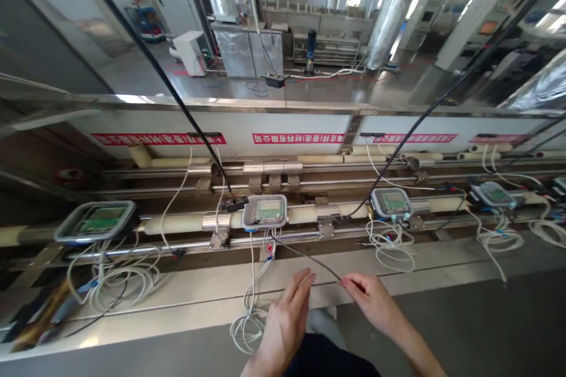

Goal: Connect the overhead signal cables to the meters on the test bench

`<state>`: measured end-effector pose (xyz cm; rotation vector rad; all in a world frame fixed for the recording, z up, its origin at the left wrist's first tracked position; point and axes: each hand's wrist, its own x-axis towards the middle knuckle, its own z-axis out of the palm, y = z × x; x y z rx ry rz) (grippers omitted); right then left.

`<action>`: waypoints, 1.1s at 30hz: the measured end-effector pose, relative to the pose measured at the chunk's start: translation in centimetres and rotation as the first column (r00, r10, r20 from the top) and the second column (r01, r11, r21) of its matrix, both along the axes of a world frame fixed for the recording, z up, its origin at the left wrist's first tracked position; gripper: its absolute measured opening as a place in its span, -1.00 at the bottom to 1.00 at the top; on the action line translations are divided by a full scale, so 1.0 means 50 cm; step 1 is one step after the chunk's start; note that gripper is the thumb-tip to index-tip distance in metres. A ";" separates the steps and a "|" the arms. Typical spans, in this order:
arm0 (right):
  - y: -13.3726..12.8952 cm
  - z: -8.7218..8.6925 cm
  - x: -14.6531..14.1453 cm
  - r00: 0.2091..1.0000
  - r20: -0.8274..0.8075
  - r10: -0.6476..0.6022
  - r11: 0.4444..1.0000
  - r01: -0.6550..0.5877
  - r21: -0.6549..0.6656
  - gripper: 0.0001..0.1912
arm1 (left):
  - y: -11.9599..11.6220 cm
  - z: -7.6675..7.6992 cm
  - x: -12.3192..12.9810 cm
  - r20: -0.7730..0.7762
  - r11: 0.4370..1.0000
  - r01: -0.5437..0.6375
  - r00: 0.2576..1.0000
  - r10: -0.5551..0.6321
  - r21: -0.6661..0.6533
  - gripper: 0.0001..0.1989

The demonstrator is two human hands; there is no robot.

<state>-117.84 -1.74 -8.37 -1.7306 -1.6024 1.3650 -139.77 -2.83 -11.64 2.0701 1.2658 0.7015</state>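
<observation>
My right hand (369,299) pinches the end of a thin black cable (309,257) between thumb and fingertips. The cable runs up to the underside of a clear-lidded box (265,212) with a green circuit board inside. Just left of it, my left hand (287,312) is raised with its fingers stretched out, apart from the cable and holding nothing that I can see. Beside that hand, a loose coil of white cable (246,330) hangs over the front edge of the metal ledge (203,294).
More clear-lidded boxes (99,221) with coiled white cables (391,244) line the metal rails (177,241). Black cables (154,68) slant down from above. Tools (48,309) lie blurred at the left end. Behind the rails stands a white panel (239,125) with red lettered strips.
</observation>
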 end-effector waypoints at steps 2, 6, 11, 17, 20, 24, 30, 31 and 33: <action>-0.034 0.028 0.021 0.991 0.108 0.077 0.997 -0.074 -0.032 -0.65 | 0.024 0.042 0.045 -0.086 0.973 0.224 0.972 -0.218 0.061 -0.64; -0.084 0.063 0.074 0.965 0.241 0.104 0.993 -0.089 -0.072 -0.69 | 0.055 0.087 0.130 -0.249 0.867 0.497 0.845 -0.473 0.041 -0.87; -0.098 0.075 0.119 0.949 0.309 0.053 0.997 -0.067 0.035 -0.70 | 0.062 0.087 0.165 -0.229 0.862 0.506 0.837 -0.497 -0.022 -0.94; -0.054 0.094 0.107 0.975 0.221 -0.033 0.978 -0.014 0.210 -0.66 | 0.064 0.093 0.171 0.008 0.929 0.347 0.937 -0.349 -0.128 -0.80; -0.035 0.087 0.108 0.997 0.076 -0.033 0.973 0.014 0.230 -0.66 | 0.066 0.106 0.173 0.131 0.926 0.294 0.954 -0.270 -0.237 -0.76; -0.017 0.050 0.107 0.960 -0.230 -0.159 0.968 0.197 0.154 -0.62 | 0.070 0.109 0.176 0.215 0.906 0.182 0.971 -0.104 -0.383 -0.73; 0.008 0.001 0.052 0.780 -0.523 -0.343 0.922 0.387 -0.028 -0.63 | 0.065 0.084 0.186 0.254 0.878 -0.014 0.955 0.153 -0.478 -0.66; 0.011 -0.002 0.040 0.763 -0.547 -0.346 0.920 0.390 -0.037 -0.63 | 0.062 0.080 0.188 0.255 0.874 -0.034 0.950 0.179 -0.485 -0.66; 0.016 -0.005 0.021 0.731 -0.585 -0.353 0.914 0.404 -0.046 -0.65 | 0.056 0.074 0.190 0.263 0.863 -0.076 0.936 0.234 -0.500 -0.66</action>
